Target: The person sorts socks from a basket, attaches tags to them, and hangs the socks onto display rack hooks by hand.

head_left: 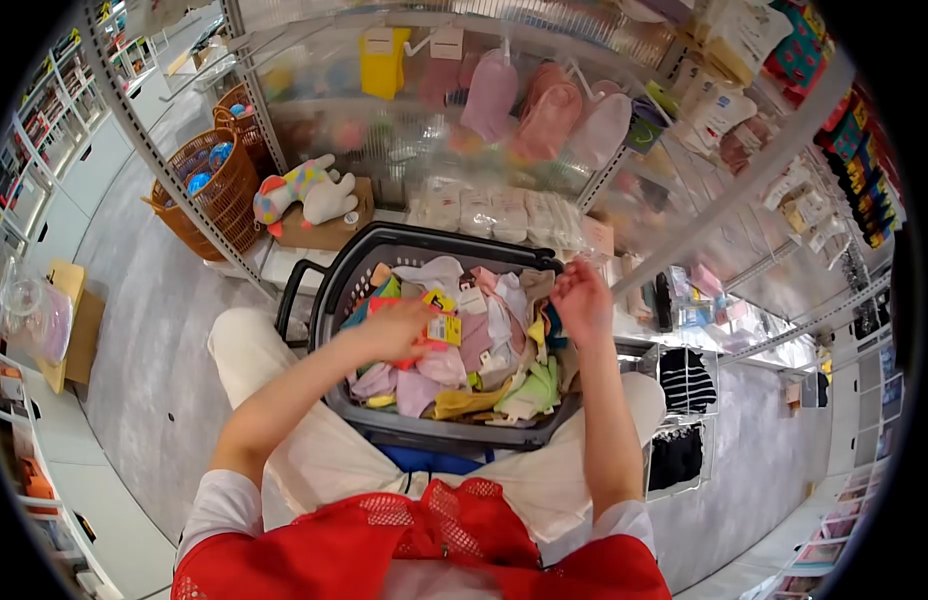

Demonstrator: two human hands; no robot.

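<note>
Left hand lies palm down over the heap of small cloth pieces in the basket, fingers a little spread across a bright orange piece; whether they grip it, I cannot tell. Just beside the fingertips sits a yellow tag. Right hand is at the basket's far right corner, fingers bent and drawn together; I cannot tell whether they hold anything.

Dark grey, the basket stands between the person's knees, its handle jutting out on the left. Inside it, the heap shows a green piece at the near right, a mustard piece along the near side and a lilac piece to the left of that. Something blue shows under the near edge.

Beyond the basket, clear packs line the low shelf, with a spotted plush toy to their left. Above hang yellow socks, lilac socks and pink socks. Wicker baskets stand farther left. Near the right knee, a wire rack holds striped cloth above black cloth.
</note>
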